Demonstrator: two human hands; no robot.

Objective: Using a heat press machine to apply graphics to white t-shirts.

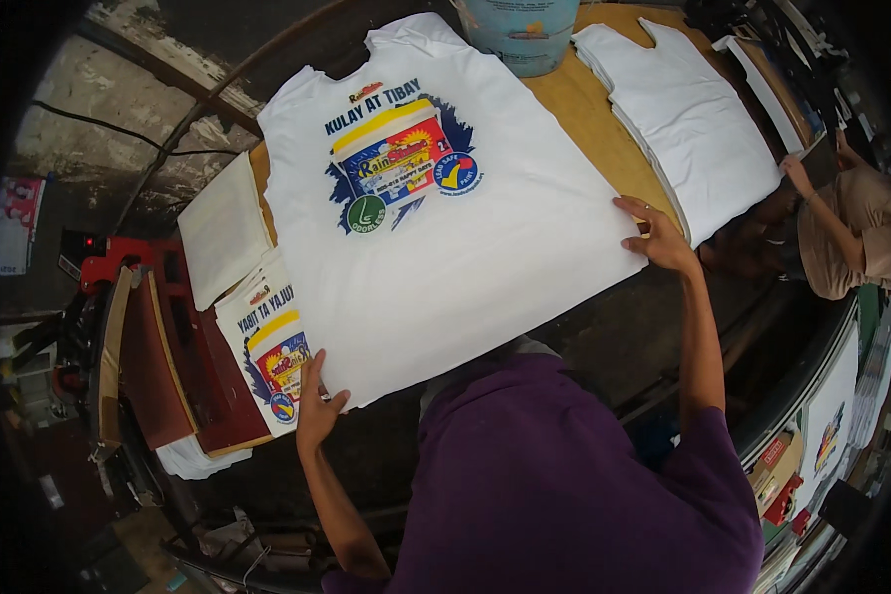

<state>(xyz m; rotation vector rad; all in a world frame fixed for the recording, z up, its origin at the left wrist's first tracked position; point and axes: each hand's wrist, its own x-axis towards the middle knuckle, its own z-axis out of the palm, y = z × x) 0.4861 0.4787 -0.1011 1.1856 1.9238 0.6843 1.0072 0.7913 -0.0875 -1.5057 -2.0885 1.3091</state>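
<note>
A white T-shirt lies spread on the yellow board, printed with a colourful paint pail graphic and round emblems. My left hand grips its lower left corner, thumb and fingers at the edge. My right hand holds the right edge near the lower corner, fingers curled on the fabric. Under the left side of the shirt, a printed white sheet or transfer with a similar graphic sticks out. A plain pale sheet lies to its upper left.
Folded white shirts lie right on the yellow board. A pale blue bucket stands at the back. A red machine is left. Another person works at the far right, beside stacked printed items.
</note>
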